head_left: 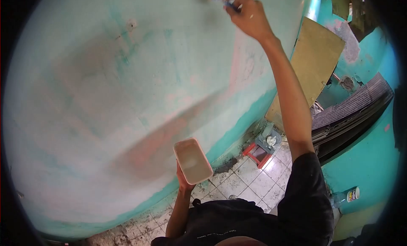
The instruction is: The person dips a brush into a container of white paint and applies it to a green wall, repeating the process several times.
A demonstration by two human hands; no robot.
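Note:
My right hand (250,15) is raised at the top of the view, closed around the blue handle of a paintbrush (227,1). The brush's pale bristles are by the wall (140,89), cut off in part by the top edge. Whitish paint covers much of the wall, with turquoise and pink patches showing through. Low at the centre, my left hand (185,181) holds a rectangular pink-rimmed tub (193,162) from its side and underneath. Inside the tub is a pale liquid. Most of the left fingers are hidden behind it.
A red and grey stool (259,155) stands on the dirty white floor tiles (233,185), with a crumpled white thing on it. A yellowish board (316,55) leans at the right, beside stacked corrugated sheets (352,104). A clear bottle or jar (339,199) is at the lower right.

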